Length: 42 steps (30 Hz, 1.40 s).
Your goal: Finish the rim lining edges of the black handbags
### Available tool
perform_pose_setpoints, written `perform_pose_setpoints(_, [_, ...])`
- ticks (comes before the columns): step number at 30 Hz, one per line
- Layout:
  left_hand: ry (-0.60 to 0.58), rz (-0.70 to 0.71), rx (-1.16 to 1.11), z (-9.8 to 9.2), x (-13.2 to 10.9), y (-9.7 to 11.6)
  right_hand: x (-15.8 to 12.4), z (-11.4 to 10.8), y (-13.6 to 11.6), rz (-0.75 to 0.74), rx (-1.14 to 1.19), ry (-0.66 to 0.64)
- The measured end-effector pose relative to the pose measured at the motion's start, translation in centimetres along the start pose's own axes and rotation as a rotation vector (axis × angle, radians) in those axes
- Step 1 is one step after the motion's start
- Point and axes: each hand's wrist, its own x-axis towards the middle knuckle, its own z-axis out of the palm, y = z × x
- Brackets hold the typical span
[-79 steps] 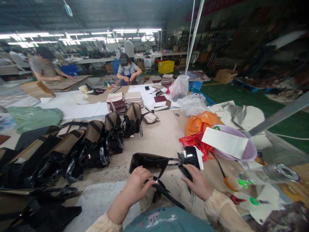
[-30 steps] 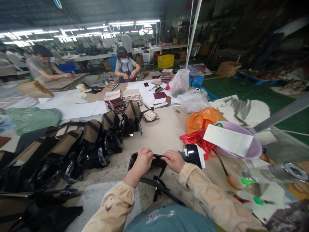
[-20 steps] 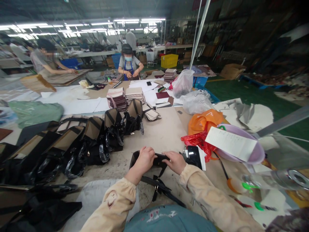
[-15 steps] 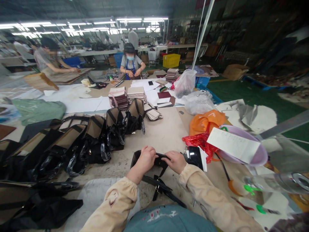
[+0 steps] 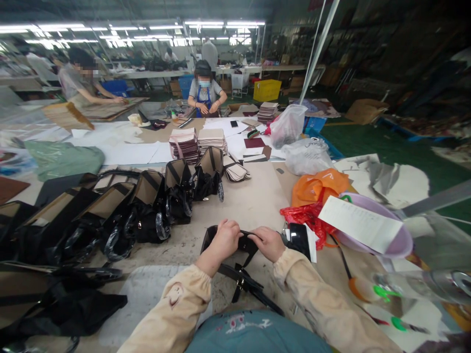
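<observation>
A small black handbag (image 5: 209, 237) lies on the worktable (image 5: 253, 196) just in front of me. My left hand (image 5: 225, 239) is curled over its top edge on the left. My right hand (image 5: 268, 242) grips the same top edge just to the right, fingers pressed down on it. The bag's black strap with a metal buckle (image 5: 243, 283) trails toward my body. A shiny black piece with white paper (image 5: 300, 238) lies right beside my right hand.
A row of black-and-tan handbags (image 5: 147, 206) runs along the left. Red (image 5: 303, 215) and orange plastic bags (image 5: 318, 185), a lilac basin (image 5: 390, 240) with a paper sheet, and stacks of cut pieces (image 5: 196, 142) lie beyond. Two people work at the far end.
Both hands moved from the strap and the shiny black piece near my body up to the bag's top edge and have stayed there; the view has shifted slightly.
</observation>
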Motion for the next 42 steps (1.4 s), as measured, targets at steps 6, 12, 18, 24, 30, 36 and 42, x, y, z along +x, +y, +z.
perform_pose_setpoints(6, [0.005, -0.020, 0.006, 0.0, 0.3, 0.1, 0.2, 0.0, 0.2, 0.008, 0.030, -0.001])
perform_pose_setpoints(12, [0.017, -0.044, 0.013, 0.1, 0.5, 0.3, 0.5, 0.0, 0.3, 0.008, 0.052, -0.002])
perform_pose_setpoints(18, [0.031, -0.072, 0.026, 0.6, 0.9, 0.2, 0.8, 0.3, 0.5, 0.012, 0.044, -0.013])
perform_pose_setpoints(24, [0.041, -0.095, 0.031, 0.7, 1.0, 0.3, 0.8, 0.2, 0.5, 0.016, 0.001, -0.032])
perform_pose_setpoints(30, [0.038, -0.102, 0.039, 0.6, 1.0, 0.5, 0.9, -0.5, -0.2, -0.007, -0.047, -0.063])
perform_pose_setpoints(36, [0.002, -0.072, 0.059, 0.2, 0.9, 0.2, 1.8, 0.1, -0.5, -0.013, -0.126, -0.040])
perform_pose_setpoints(42, [-0.089, -0.011, 0.082, -2.2, 0.3, -1.6, 1.8, 0.2, -0.1, -0.069, -0.156, -0.021])
